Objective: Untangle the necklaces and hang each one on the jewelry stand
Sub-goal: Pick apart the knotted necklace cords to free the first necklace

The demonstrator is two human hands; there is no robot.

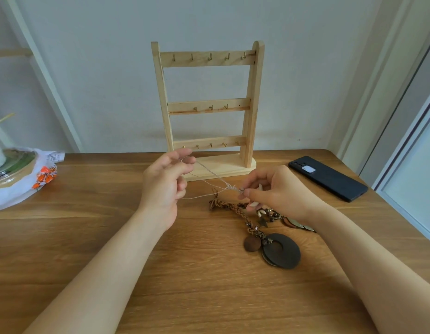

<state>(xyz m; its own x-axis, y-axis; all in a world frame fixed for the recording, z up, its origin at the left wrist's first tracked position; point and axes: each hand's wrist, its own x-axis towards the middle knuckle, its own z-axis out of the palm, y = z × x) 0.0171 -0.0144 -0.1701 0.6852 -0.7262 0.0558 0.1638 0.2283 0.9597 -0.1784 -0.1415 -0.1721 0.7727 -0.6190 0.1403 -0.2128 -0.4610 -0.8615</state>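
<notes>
A wooden jewelry stand (206,109) with three rows of small brass hooks stands upright at the back of the table, with nothing hanging on it. My left hand (164,186) holds a loop of thin pale cord (210,173) stretched over its fingers just in front of the stand's base. My right hand (279,191) pinches the beaded end of that same cord necklace, and a white shell pendant shows under its fingers. On the table below my right hand lies a braided brown necklace (235,207) with dark wooden disc pendants (281,250), shells and beads.
A dark phone (327,177) lies face down at the right of the wooden table (185,273). A plastic bag with a round container (18,174) sits at the left edge. A white wall rises right behind the stand.
</notes>
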